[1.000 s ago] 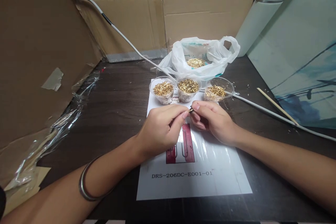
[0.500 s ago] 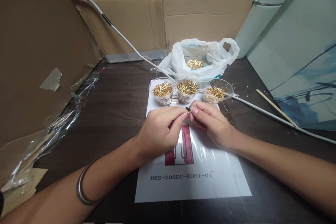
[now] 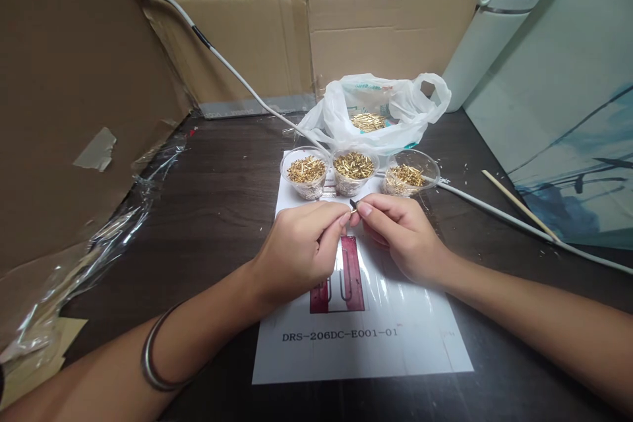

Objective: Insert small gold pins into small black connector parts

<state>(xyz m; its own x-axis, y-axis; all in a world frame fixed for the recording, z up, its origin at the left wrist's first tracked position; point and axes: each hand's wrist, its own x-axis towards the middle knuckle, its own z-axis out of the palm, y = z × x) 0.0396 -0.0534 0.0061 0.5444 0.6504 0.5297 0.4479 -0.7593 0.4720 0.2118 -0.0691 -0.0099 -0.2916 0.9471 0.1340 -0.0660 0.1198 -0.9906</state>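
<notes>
My left hand (image 3: 299, 247) and my right hand (image 3: 398, 231) meet fingertip to fingertip above a white printed sheet (image 3: 361, 336) marked DRS-206DC-E001-01. Both hands are pinched on one tiny gold and dark metal part (image 3: 353, 206) held between them. Just beyond the fingertips stand three clear plastic cups of small gold pins: a left cup (image 3: 305, 171), a middle cup (image 3: 354, 169) and a right cup (image 3: 409, 173). A red diagram (image 3: 341, 277) on the sheet lies partly under my left hand. A metal bangle (image 3: 151, 356) sits on my left forearm.
A white plastic bag (image 3: 378, 109) with more gold pins lies behind the cups. A white cable (image 3: 499, 211) crosses the dark table, beside a thin wooden stick (image 3: 519, 204). Cardboard walls (image 3: 74, 79) enclose the left and back. Crumpled clear film (image 3: 103, 231) lies left. A white board (image 3: 544, 66) leans at right.
The hands have stayed pinched together on the small part, with only a slight shift of fingers; the view has drifted a little.
</notes>
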